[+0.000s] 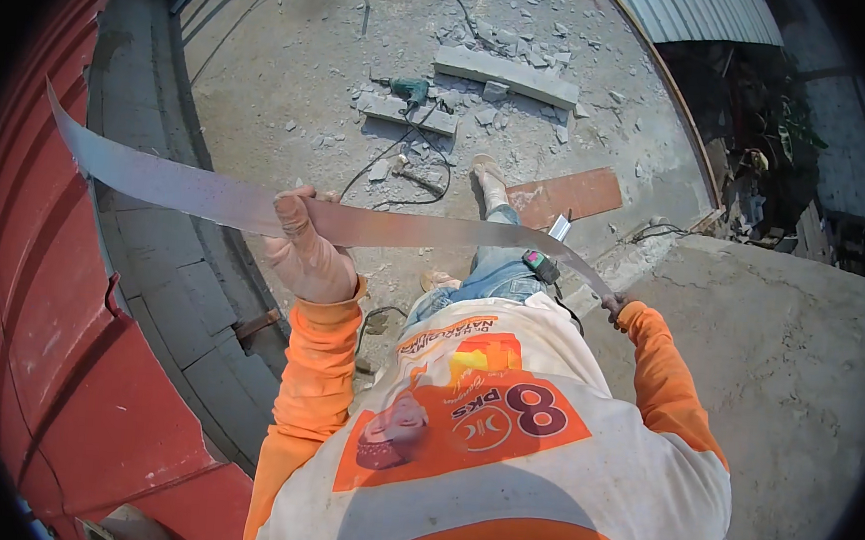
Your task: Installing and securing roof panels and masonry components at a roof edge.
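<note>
A long, thin strip of shiny sheet metal [178, 186] stretches across in front of me, with its pointed end up at the left beside the red roofing. My left hand [315, 254], in a pale dusty glove, is closed around the strip left of its middle. Lower down at the right, my right hand [615, 305] grips the strip near its other end; its fingers are small in view and partly hidden. Between my hands the strip passes over my jeans, bending downward toward the right. A black and green tape measure [541, 267] sits at my waist.
On the rubble-strewn concrete floor lie a green power drill [409, 90], a hammer [419, 177], two pale block pieces [506, 77] and a brown board [570, 196]. A loose cable [367, 170] loops near my foot. Red metal roofing [76, 345] and a block wall [174, 302] border the left.
</note>
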{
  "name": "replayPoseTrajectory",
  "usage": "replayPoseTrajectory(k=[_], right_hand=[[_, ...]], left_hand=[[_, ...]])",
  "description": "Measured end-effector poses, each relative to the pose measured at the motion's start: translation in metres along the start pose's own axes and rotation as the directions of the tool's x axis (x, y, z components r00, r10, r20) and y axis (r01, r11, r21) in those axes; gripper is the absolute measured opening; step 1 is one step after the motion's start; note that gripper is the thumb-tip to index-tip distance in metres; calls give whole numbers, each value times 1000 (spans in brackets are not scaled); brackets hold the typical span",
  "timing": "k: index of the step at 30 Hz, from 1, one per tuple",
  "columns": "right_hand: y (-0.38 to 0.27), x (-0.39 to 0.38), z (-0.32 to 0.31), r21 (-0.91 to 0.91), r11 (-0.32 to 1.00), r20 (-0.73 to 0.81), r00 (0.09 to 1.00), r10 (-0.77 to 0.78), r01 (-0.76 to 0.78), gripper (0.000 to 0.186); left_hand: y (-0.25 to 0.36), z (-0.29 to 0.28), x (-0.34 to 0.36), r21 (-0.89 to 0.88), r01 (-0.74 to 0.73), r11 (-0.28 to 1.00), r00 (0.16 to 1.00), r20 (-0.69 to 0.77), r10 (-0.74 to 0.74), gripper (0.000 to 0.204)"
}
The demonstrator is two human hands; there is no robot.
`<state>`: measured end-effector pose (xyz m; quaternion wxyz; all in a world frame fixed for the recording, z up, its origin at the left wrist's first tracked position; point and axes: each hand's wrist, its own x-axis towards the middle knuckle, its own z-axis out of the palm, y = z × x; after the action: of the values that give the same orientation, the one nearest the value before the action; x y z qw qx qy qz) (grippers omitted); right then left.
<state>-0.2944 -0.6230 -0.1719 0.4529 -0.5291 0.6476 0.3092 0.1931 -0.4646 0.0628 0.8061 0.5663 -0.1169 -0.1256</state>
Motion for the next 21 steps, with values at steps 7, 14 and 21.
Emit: replayPoseTrajectory(k=[7,14,21], right_hand=[[-63,39,-37,96,988,-13,993,-118,119,39],[-275,167,-168,90,864,-175,861,-477,496,41],[-429,358,-400,-544,703,-156,768,-621,458,48]], left_hand=[[-71,102,173,102,-44,994,975,221,20,47],[-214,84,341,599,207,774,960,28,-279,85],[-424,-117,38,713,701,35,574,-533,-622,47]])
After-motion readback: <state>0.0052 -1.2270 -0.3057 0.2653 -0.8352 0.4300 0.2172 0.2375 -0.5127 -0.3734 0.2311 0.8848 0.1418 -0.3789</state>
